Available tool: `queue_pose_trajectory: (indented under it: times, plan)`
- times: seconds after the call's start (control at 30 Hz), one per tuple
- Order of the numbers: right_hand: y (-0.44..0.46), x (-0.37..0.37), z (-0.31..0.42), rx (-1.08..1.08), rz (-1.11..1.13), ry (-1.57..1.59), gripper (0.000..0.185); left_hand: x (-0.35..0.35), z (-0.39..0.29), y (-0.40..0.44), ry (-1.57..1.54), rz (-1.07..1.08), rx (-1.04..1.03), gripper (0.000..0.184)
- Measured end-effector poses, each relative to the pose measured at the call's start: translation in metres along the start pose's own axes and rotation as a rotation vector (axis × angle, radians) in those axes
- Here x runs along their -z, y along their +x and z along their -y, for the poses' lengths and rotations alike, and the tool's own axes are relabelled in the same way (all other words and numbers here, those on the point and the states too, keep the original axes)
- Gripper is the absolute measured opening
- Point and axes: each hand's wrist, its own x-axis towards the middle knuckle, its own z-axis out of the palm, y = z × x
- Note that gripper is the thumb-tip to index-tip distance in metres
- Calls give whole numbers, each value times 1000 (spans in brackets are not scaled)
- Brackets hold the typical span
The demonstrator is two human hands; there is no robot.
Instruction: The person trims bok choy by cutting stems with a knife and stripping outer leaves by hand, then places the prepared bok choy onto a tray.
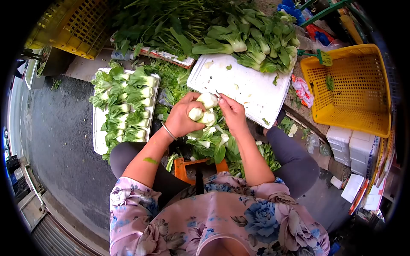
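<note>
Three pale bok choy heads point(203, 110) are bunched in my left hand point(184, 116), their white bases facing up and their leaves hanging down beneath. My right hand point(232, 112) pinches a small dark blade point(217, 92) against the topmost base. Just beyond my hands lies a white foam board point(247, 91) with scraps on it and a pile of bok choy point(256, 40) at its far end. On the left, a white tray point(101, 136) bears rows of bok choy point(128, 102). Loose leaves point(220, 149) lie on the ground below my hands.
A yellow crate point(348, 85) stands at the right, above white foam boxes point(356, 149). Another yellow crate point(81, 25) is at the upper left. Long-stemmed greens point(162, 21) are heaped at the top. An orange stool point(181, 170) shows between my legs.
</note>
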Motion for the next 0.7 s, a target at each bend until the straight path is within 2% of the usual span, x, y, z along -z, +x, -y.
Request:
queue_pose_trajectory:
  times: [0.03, 0.1, 0.13, 0.17, 0.23, 0.27, 0.3, 0.37, 0.4, 0.47, 0.53, 0.6, 0.67, 0.7]
  plan:
    - [1, 3, -1, -164, -5, 111, 32, 0, -1, 0, 0, 0, -1, 34]
    - [11, 13, -5, -314, 38, 236, 32, 1, -2, 2, -27, -20, 26, 32]
    - [25, 19, -10, -368, -61, 197, 35, 1, -4, 4, -27, -20, 20, 32]
    - [45, 25, -15, -421, -159, 158, 37, 1, -7, 6, -168, -13, 100, 44]
    - [96, 42, -21, -411, -342, 341, 40, 1, -13, 8, -454, 7, 273, 70]
    - [122, 49, -23, -381, -408, 393, 41, 4, -13, 9, -358, 66, 269, 90]
    - [147, 55, -24, -349, -474, 444, 42, 3, -13, 10, -358, 68, 269, 90]
    - [190, 60, -23, -250, -541, 612, 40, 3, -11, 13, -113, -77, 138, 90]
    - [205, 60, -21, -246, -537, 614, 40, 2, -6, 13, -65, -152, 105, 82]
    - [226, 58, -18, -372, -558, 804, 39, 8, 0, 14, 8, -146, 148, 77]
    - [238, 55, -23, -374, -576, 807, 37, 12, 1, 16, 57, -162, 216, 65]
    - [237, 53, -30, -377, -597, 805, 34, 15, -2, 17, 118, -132, 225, 65]
    - [224, 52, -39, -225, -517, 770, 32, 16, -2, 18, 178, -103, 228, 65]
    - [209, 48, -35, -224, -518, 766, 32, 14, -1, 18, 238, -79, 213, 63]
